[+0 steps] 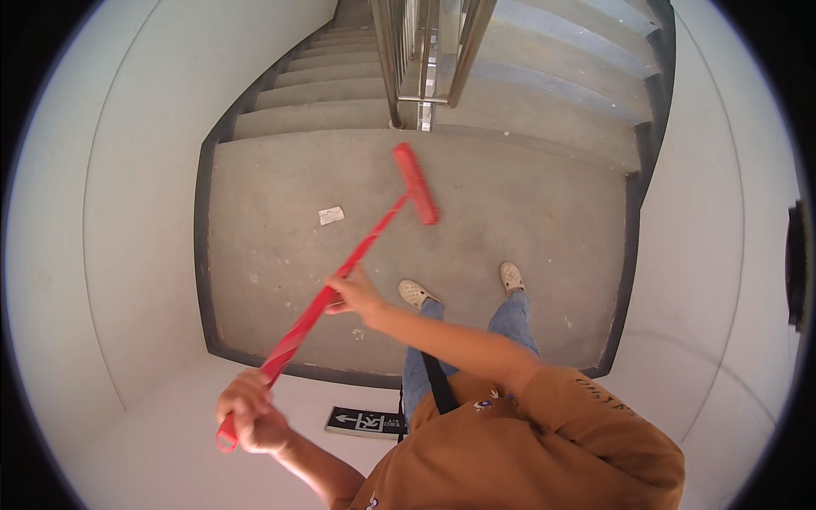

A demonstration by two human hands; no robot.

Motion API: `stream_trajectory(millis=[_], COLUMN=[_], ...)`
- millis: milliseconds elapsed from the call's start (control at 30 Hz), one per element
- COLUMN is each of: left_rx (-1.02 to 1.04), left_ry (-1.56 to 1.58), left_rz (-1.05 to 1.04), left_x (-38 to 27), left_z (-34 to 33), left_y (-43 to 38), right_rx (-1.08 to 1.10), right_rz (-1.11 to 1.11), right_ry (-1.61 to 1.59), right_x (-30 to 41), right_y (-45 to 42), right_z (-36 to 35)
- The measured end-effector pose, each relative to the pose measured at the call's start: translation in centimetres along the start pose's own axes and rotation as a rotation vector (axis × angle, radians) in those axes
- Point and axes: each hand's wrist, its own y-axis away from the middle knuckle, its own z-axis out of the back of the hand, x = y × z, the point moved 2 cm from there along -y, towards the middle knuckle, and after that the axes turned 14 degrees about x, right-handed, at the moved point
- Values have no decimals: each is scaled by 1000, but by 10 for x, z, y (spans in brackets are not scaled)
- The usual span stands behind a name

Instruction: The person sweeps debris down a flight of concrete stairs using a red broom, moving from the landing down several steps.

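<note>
A broom with a red handle [299,326] slants from lower left to upper right across the view. Near the handle's end loop, my left hand [248,411] is wrapped around it. Further down the shaft, my right hand [357,296] grips it with the thumb and fingers around the stick. The red broom head [415,183] is slightly blurred over the concrete landing; whether its bristles touch the floor I cannot tell. A crumpled piece of white paper [331,215] lies on the floor to the left of the broom head.
Stairs descend at upper left [319,95] and others rise at upper right [561,83], with a metal railing [390,64] between them. White walls with a dark skirting band [203,255] enclose the landing. An exit sign [364,422] is on the wall near my body.
</note>
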Motion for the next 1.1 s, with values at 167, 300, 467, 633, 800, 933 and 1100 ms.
stream_trajectory(millis=[167,300,467,633,800,933,1100], left_rx=[53,268,335,104,97,206,179], left_ry=[283,347,330,295,73,-103,-234], left_rz=[357,526,694,415,210,136,51], left_x=[77,128,130,80,19,5,-5], left_z=[-22,-44,-26,32,61,59,46], left_y=[30,51,59,28,-27,-54,-88], right_rx=[-348,-455,-437,-235,62,199,238], right_rz=[132,0,-192,-187,-201,-138,-146], right_ry=[-17,-35,-173,-166,-167,-206,-162], right_x=[-16,-53,-98,-104,-86,-66,-25], right_y=[30,51,40,-10,-68,-109,-124], right_z=[105,193,193,87,-20,-66,-93])
